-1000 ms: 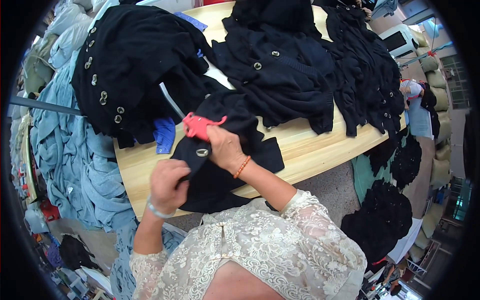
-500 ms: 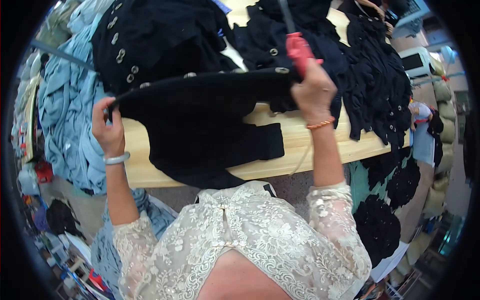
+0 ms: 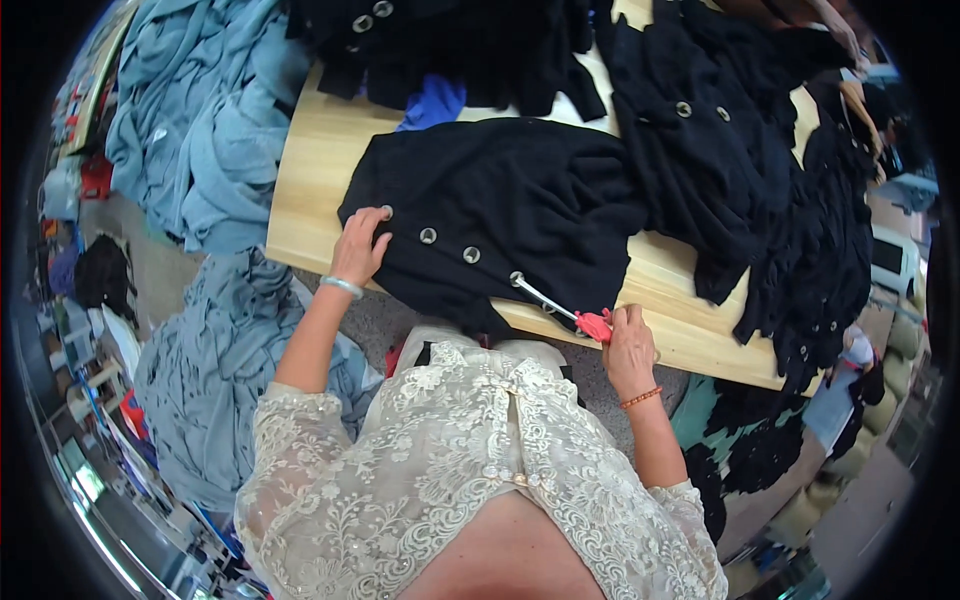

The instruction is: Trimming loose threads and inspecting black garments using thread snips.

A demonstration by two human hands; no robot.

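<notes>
A black knit cardigan (image 3: 530,190) with large silvery ring-like buttons lies spread on the table, its lower part hanging past the near edge. At the cardigan's left end, my left hand (image 3: 358,245) rests on the fabric beside a button, thumb apart from the fingers. My right hand (image 3: 630,350) is closed around the red handle of a slim metal tool (image 3: 593,325). The tool's pale shaft points up and left, its tip by a button near the cardigan's front edge. Its exact kind is unclear.
The wooden table (image 3: 300,200) also bears more black buttoned garments (image 3: 700,130) at right and far. Blue-grey knitwear (image 3: 210,120) is heaped at left, with another grey-blue pile (image 3: 220,370) below. A blue cloth (image 3: 437,102) lies behind the cardigan. Another person's arm (image 3: 860,115) shows at far right.
The cardigan, held up between my hands before, now lies on the table with its buttons showing. Both hands have come down nearer to me, and the metal tool now points to the buttons.
</notes>
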